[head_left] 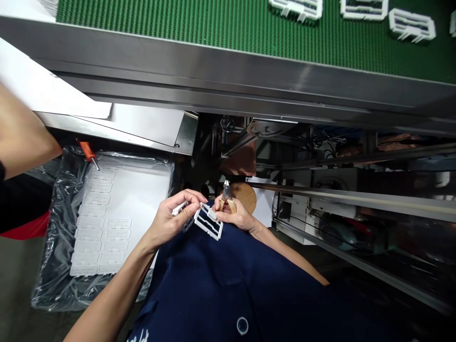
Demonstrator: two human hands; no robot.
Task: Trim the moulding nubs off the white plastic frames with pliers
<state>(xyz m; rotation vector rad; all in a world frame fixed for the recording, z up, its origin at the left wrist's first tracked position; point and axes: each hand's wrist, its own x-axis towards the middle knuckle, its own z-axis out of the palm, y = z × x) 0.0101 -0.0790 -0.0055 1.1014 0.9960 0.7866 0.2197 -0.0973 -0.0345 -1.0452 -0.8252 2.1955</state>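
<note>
Both hands, the left hand and the right hand, are raised just above the front of a navy work shirt. The left hand is closed in a narrow pinch on a white plastic frame, its fingers curled round one end, and the frame sits between the two hands, tilted, with its slotted face showing. The right hand is closed round a pair of wooden-handled side cutters, their tips pointing up and away from the body and lying just beside the frame's corner. Whether the tips touch the plastic is too hard to tell from here. A round wooden disc sits just past the right hand. Off to the left, a tray lined with clear plastic sheeting holds rows of white plastic frames, and an orange-handled tool lies by its top edge. A co-worker's bare arm reaches in at the left side. Farther up, past a stainless steel rail, a green conveyor belt carries more white frames, with dark machinery below it on the right
</note>
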